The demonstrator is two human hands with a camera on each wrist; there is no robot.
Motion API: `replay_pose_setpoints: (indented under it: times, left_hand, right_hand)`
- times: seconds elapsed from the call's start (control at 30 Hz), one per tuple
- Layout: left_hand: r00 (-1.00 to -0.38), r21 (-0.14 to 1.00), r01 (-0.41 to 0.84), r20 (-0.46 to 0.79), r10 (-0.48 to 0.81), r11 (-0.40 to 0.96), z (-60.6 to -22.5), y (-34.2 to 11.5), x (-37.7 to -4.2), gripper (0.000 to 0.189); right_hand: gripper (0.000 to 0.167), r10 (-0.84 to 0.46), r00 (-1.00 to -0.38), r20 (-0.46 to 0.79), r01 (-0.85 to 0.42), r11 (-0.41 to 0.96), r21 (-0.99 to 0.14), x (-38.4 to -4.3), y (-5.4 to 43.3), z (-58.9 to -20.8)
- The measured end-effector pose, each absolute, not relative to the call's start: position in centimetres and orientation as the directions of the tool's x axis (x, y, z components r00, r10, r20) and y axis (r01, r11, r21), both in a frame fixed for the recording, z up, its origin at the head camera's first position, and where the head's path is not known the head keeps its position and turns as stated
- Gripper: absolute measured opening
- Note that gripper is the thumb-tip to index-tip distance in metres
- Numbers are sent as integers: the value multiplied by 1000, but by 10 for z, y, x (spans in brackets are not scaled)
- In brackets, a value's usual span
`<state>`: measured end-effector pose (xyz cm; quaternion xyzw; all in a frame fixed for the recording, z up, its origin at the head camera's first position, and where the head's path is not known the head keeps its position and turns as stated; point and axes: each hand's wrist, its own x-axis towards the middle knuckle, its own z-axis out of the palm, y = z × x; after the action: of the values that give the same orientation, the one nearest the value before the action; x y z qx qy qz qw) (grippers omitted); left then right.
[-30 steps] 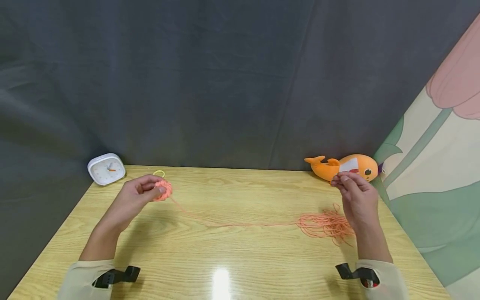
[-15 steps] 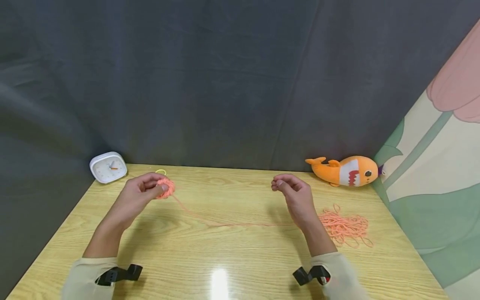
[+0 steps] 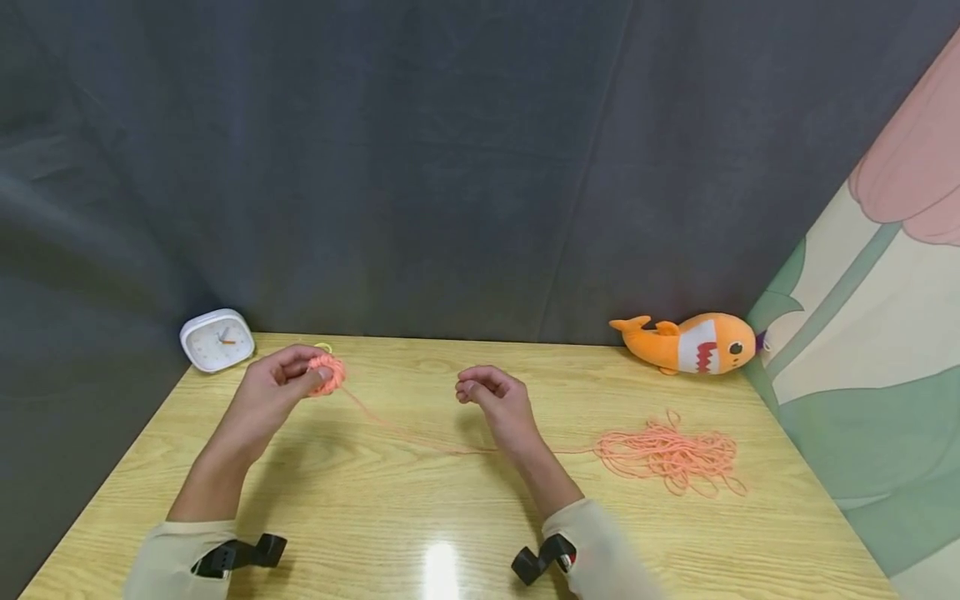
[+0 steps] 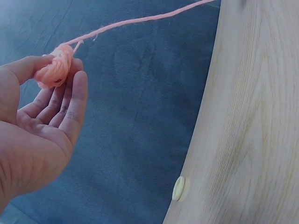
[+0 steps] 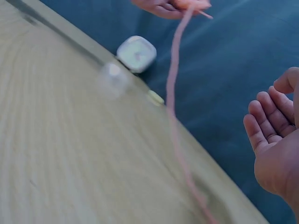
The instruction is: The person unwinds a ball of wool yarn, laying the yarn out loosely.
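My left hand pinches a small wound ball of coral yarn between thumb and fingers, raised over the left side of the table. From it a single yarn strand slants down and crosses the tabletop to a loose yarn heap on the right. My right hand hovers above the middle of the table. Its fingers curl loosely, and I see nothing held in them. In the right wrist view the strand passes beside that hand, apart from it.
A white clock stands at the table's back left corner. Just behind my left hand lies a pale yellow ring. An orange plush shark sits at the back right. Dark cloth hangs behind the wooden table.
My right hand has swept left from above the yarn heap to the middle of the table, uncovering the heap and the plush shark. The left hand stays nearly still with the yarn ball.
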<state>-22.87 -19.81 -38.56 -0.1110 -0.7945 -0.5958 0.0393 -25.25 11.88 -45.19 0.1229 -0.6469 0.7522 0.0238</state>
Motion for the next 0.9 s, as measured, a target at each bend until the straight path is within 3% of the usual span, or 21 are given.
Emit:
replay_pose_setpoints:
  times: [0.47,0.63,0.9]
  left_hand:
    - [-972,948,230,216,88,221,-387,-198,-228,20]
    - [-970,953,242,231,83,182,-385,-197,-229,19]
    - [-968,951,248,237,78,184,-386,-198,-228,20]
  right_hand:
    - [35,-312,-941,128,-74,-178,-981,-246,72,-477]
    - [33,-351,-934,68,-16,-148,-989,-243,69,-486]
    - [26,-441,-891,103,-75,-80,-994,-243,69,-495]
